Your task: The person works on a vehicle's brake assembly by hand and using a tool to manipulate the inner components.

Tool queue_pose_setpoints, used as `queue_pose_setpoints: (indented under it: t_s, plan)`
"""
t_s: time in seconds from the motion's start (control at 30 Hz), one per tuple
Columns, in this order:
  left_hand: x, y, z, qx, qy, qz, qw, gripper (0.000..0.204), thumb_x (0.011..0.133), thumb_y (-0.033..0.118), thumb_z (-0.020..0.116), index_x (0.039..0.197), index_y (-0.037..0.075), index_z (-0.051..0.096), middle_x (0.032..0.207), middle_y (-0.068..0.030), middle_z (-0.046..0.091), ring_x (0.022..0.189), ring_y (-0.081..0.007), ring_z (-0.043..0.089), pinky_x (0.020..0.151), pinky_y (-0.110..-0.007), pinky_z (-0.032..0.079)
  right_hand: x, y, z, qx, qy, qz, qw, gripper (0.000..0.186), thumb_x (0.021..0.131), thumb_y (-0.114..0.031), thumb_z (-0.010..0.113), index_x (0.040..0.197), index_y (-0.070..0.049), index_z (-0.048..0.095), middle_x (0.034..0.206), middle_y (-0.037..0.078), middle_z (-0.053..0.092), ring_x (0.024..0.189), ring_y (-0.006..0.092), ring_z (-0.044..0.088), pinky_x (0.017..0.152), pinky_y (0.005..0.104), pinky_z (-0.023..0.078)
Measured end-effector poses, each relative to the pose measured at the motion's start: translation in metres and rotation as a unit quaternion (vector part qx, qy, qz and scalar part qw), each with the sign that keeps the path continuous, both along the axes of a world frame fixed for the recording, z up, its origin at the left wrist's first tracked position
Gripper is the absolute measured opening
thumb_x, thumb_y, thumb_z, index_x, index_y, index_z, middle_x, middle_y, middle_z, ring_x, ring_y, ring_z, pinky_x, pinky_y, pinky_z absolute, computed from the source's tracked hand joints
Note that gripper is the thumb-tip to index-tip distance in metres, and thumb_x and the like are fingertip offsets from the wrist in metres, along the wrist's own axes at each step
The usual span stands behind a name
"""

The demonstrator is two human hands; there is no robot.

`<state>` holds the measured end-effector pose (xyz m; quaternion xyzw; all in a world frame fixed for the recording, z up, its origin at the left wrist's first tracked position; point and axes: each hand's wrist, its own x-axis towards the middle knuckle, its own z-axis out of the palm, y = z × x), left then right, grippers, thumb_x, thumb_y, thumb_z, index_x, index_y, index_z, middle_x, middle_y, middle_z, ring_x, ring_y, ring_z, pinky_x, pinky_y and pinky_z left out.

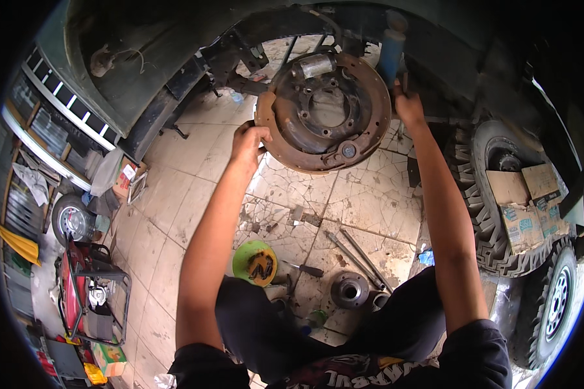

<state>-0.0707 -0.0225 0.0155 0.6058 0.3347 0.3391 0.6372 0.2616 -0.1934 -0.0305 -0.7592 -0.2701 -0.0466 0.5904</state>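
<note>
A rusty round drum-brake assembly (370,104) with curved shoes, a silver cylinder (311,65) at its top and an open centre is mounted under the vehicle's dark wheel arch. My left hand (248,148) is closed on the curved brake shoe (265,110) at the assembly's left edge. To the right of the assembly, my right hand (409,107) grips a narrow dark upright object that I cannot make out, just below a blue shock absorber (390,55).
Below lie a green bowl (243,259) of parts, a screwdriver (311,270), long bars (360,262) and a round hub (349,290) on cracked tiles (194,181). Tyres and cardboard (522,223) stand at right. At left are a wheel (74,217) and a red framed machine (71,298).
</note>
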Motion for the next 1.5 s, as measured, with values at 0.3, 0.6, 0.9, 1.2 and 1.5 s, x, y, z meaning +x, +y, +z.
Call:
queue_pose_setpoints:
  t_s: [0.3,0.6,0.9,1.2,1.5]
  plan:
    - [-0.011,0.010,0.016,-0.008,0.079,-0.079,0.994,0.008,0.069,0.007,0.064,0.076,0.008,0.060,0.077,-0.0069,0.064,0.082,-0.0204,0.062,0.083,-0.043,0.048,0.008,-0.028,0.065,-0.010,-0.138,-0.042,0.989,0.055,0.099,-0.047,0.045,0.090,0.001,0.068,0.081,0.012,0.071,0.080,0.0276,0.068,0.076,0.0399,0.050]
    - [-0.008,-0.010,-0.028,0.068,-0.099,-0.011,0.993,0.042,0.087,0.030,0.071,0.117,0.004,0.057,0.110,-0.0089,0.062,0.099,-0.0177,0.061,0.079,-0.037,0.053,-0.142,0.000,0.146,0.191,-0.137,0.145,0.961,0.076,0.100,-0.059,0.024,0.080,0.000,0.068,0.070,0.006,0.062,0.071,0.0150,0.058,0.065,0.0294,0.045]
    - [-0.013,-0.001,0.016,0.084,0.027,-0.092,0.992,0.038,0.093,0.036,0.063,0.110,0.002,0.061,0.095,-0.0049,0.064,0.082,-0.0135,0.062,0.070,-0.029,0.053,-0.154,0.030,0.069,0.155,0.107,0.319,0.929,0.048,0.096,-0.043,0.057,0.090,0.003,0.069,0.072,0.008,0.065,0.059,0.0111,0.060,0.053,0.0231,0.047]
    - [-0.011,0.003,0.014,0.041,-0.017,-0.077,0.996,0.030,0.093,0.032,0.064,0.106,0.004,0.065,0.091,-0.0010,0.064,0.077,-0.0081,0.057,0.066,-0.024,0.048,-0.152,0.039,0.037,0.189,0.046,0.427,0.883,0.032,0.096,-0.023,0.061,0.095,0.009,0.068,0.074,0.009,0.066,0.062,0.0122,0.062,0.058,0.0245,0.051]
    - [-0.011,0.007,0.000,0.048,-0.057,-0.063,0.995,0.033,0.091,0.033,0.066,0.107,0.004,0.064,0.097,-0.0020,0.064,0.088,-0.0114,0.060,0.076,-0.030,0.051,-0.162,0.038,0.064,0.123,0.011,0.396,0.910,0.035,0.097,-0.025,0.060,0.091,0.009,0.068,0.070,0.008,0.064,0.057,0.0111,0.059,0.053,0.0252,0.048]
